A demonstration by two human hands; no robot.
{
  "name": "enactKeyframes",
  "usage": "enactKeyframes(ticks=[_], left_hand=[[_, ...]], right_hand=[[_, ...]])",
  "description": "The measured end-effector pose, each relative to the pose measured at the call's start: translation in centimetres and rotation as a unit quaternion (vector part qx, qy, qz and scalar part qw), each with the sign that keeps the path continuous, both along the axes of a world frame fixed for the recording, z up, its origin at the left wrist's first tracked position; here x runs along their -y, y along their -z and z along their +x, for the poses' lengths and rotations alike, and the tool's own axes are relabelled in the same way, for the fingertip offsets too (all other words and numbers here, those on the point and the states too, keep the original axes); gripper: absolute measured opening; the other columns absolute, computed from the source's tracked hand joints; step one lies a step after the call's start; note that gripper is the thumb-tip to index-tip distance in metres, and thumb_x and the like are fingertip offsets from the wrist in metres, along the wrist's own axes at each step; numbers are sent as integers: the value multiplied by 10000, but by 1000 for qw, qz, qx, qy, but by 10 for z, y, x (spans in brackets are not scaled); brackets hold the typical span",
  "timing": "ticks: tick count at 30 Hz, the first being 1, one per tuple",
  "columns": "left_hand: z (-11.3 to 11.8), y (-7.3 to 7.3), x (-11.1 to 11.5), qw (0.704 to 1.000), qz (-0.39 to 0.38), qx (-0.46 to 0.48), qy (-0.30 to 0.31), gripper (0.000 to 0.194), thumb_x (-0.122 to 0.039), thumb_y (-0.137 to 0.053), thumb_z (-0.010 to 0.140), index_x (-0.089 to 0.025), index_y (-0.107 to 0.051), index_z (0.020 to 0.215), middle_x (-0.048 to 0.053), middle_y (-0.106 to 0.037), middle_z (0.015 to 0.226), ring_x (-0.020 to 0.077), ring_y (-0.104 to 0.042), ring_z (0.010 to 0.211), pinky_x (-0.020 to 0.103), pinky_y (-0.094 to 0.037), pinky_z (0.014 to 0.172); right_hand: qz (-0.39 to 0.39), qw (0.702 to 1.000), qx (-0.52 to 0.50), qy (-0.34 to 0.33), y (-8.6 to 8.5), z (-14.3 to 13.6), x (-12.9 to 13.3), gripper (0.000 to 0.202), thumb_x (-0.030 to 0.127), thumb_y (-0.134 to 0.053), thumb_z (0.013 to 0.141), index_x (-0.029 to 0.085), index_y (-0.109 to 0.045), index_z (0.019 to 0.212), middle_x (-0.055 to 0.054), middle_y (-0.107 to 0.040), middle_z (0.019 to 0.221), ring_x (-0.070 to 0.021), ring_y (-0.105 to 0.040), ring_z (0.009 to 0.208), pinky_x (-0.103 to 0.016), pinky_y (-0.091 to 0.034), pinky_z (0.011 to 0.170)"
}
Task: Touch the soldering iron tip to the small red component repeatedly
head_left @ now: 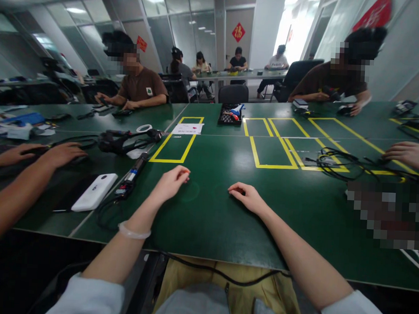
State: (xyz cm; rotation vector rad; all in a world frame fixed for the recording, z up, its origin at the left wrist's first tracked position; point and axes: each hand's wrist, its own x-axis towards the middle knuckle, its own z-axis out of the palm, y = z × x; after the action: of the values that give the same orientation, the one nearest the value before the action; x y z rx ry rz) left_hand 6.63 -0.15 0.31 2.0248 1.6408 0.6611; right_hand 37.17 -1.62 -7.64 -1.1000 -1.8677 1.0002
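Observation:
Over the green table (206, 221), my left hand (172, 183) is closed in a pinch, a bracelet (135, 231) round its wrist. A small orange tint shows at its fingertips, but what it holds, if anything, is too small to make out. Apart from it, my right hand (250, 196) hovers low over the table with thumb and fingers brought together at the tips; nothing shows in them. Yellow tape outlines (170, 161) lie just beyond my left hand, and another taped rectangle (276, 167) lies beyond my right.
A black tray (230, 115) with tools stands farther back, near a white paper sheet (187, 128). To the left lie a white power bank (94, 192), a headset-like black device (118, 141) and a person's hands (62, 154). Tangled cables (337, 162) and another hand (409, 154) are at right.

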Motion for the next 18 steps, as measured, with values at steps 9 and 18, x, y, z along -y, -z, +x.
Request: enactKeyframes(ticks=[9,18], left_hand=[[113,45,-3,912,-225,258,228,641,-393,-565,848,-134,-374,1402,-30,-557,702,108,-550,686,272,-445,696],[111,66,-4,900,-229,336,160,373,-440,-694,746,-135,-554,909,13,-625,759,101,-577,682,274,-462,704]], right_hand=[[-73,990,-115,-47,-3,2,-2,244,350,-589,842,156,-593,989,-28,-654,808,-139,-598,698,-275,-469,680],[-35,994,-102,-22,5,-2,-4,172,320,-634,805,178,-554,860,19,-569,725,-110,-508,618,-241,-414,600]])
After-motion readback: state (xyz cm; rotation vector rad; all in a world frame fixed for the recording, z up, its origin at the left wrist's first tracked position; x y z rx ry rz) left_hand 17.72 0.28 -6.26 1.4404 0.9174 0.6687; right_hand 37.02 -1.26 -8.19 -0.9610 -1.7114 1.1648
